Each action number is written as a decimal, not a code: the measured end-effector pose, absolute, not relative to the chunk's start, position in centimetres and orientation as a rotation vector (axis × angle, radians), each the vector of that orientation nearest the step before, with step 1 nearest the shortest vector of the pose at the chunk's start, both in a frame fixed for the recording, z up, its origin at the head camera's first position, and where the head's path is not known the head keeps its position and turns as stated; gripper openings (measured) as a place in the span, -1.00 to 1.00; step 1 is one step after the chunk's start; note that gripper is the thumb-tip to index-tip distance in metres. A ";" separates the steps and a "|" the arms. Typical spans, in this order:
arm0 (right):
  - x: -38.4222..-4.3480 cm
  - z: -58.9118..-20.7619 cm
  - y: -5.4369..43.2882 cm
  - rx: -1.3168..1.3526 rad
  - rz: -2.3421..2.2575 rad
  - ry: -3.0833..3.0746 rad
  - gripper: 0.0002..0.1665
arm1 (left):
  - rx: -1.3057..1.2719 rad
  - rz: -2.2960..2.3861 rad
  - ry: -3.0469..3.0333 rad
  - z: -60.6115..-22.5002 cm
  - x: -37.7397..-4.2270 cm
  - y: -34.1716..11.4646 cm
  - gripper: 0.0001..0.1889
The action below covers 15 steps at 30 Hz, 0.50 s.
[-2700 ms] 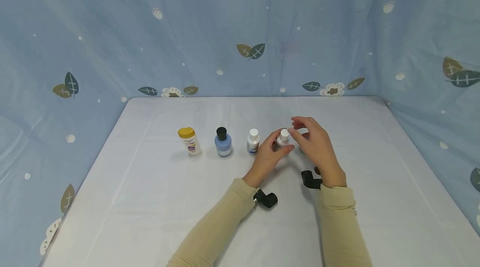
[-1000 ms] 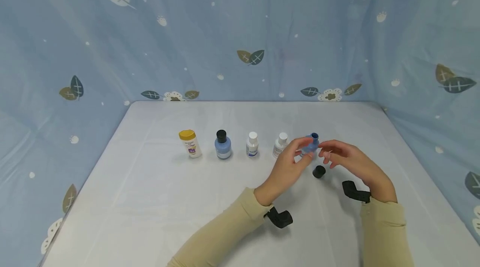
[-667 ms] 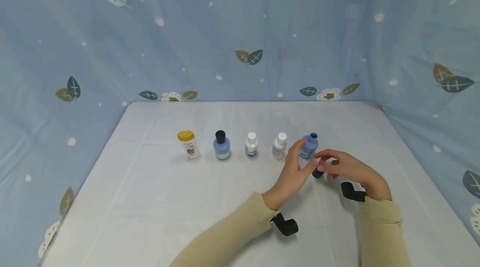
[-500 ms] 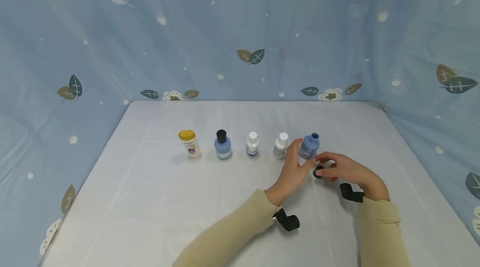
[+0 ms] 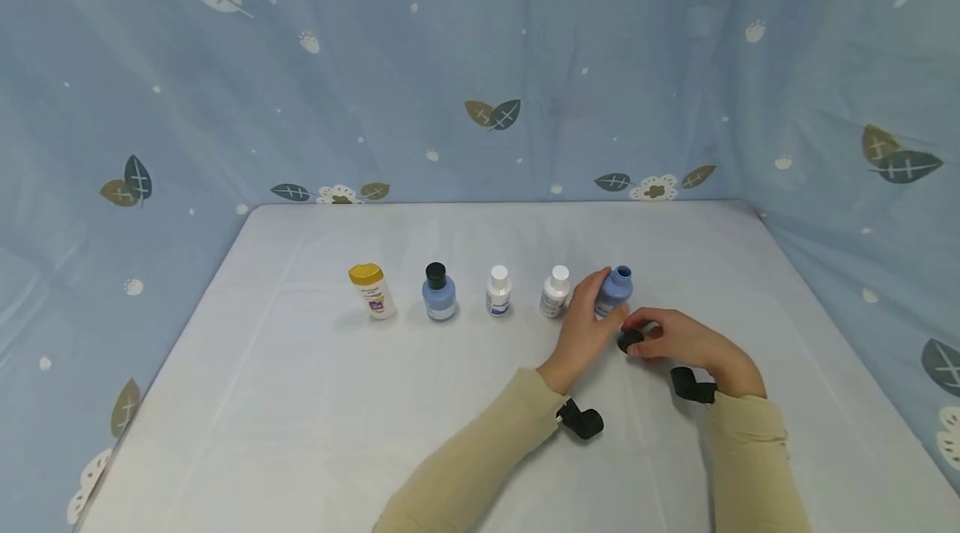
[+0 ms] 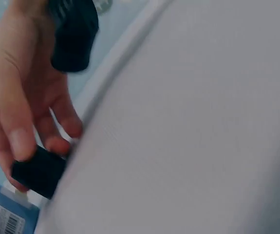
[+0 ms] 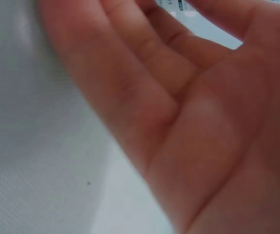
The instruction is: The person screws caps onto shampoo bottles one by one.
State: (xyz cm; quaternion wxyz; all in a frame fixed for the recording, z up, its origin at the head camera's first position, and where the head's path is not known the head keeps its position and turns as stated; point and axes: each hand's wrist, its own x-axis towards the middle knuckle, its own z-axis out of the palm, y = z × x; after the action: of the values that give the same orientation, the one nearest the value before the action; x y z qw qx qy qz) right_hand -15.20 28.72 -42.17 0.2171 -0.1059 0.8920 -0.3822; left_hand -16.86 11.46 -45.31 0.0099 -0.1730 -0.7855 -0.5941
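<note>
My left hand (image 5: 585,333) is at an uncapped blue bottle (image 5: 617,288), its index finger along the bottle's left side and its thumb in front. The right hand (image 5: 682,341) pinches a black cap (image 5: 631,341) just in front of that bottle. The left wrist view shows the right hand's thumb and fingers on the black cap (image 6: 40,171), beside the blue bottle's barcode label (image 6: 6,222). In the right wrist view the right palm (image 7: 203,122) fills much of the picture, and the cap is hidden.
Left of the blue bottle stand two white bottles, one near (image 5: 555,293) and one farther (image 5: 498,291). Beyond them are a black-capped blue bottle (image 5: 439,293) and a white bottle with a yellow lid (image 5: 372,293). The white table (image 5: 300,400) ends at a blue patterned curtain (image 5: 420,58).
Both hands left the nearer white bottle and moved right. The right hand came down onto the black cap and pinched it. The left hand closed in on the uncapped blue bottle.
</note>
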 end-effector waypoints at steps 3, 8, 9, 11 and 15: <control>-15.3 -42.1 28.8 -0.293 -1.063 2.497 -0.52 | -0.550 -1.807 -2.442 -45.5 -17.2 11.6 -0.42; -15.3 -41.9 29.1 -0.249 -1.082 2.553 -0.43 | -0.513 -1.808 -2.462 -45.7 -17.3 11.8 -0.41; -15.3 -41.8 29.1 -0.233 -1.089 2.565 -0.41 | -0.506 -1.805 -2.464 -45.7 -17.3 11.9 -0.41; -15.2 -41.7 29.1 -0.195 -1.111 2.586 -0.40 | -0.502 -1.793 -2.465 -45.7 -17.4 11.9 -0.42; -14.9 -41.3 29.0 -0.156 -1.174 2.629 -0.41 | -0.483 -1.768 -2.456 -45.7 -17.6 11.9 -0.46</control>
State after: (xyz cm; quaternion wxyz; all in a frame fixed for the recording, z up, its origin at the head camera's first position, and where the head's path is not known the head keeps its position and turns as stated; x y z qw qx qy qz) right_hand -14.89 28.99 -41.32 0.1289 -0.0538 0.9041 -0.4038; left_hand -17.55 11.88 -45.75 0.0385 -0.1576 -0.8009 -0.5763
